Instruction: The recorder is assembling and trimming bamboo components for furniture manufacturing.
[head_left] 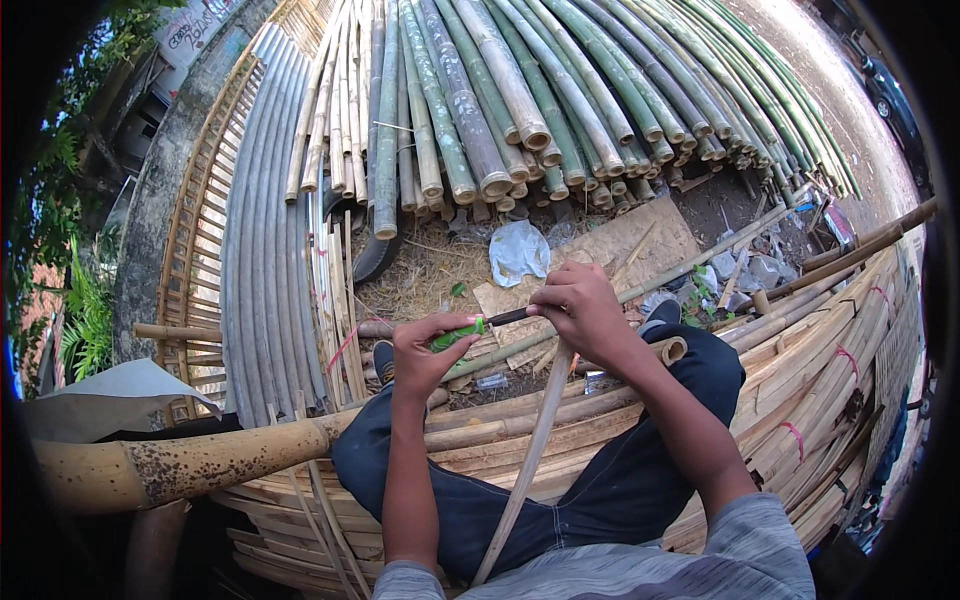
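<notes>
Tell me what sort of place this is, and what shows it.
Probably an outdoor bamboo yard or workshop. A broad stack of green and pale bamboo poles fills the far side, long split bamboo strips are piled at the right, and a slatted bamboo frame stands at the left.

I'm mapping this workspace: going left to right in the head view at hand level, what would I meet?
Green plant, slatted bamboo frame, grey corrugated sheet, left hand, slim dark piece, right hand, split bamboo strips.
</notes>
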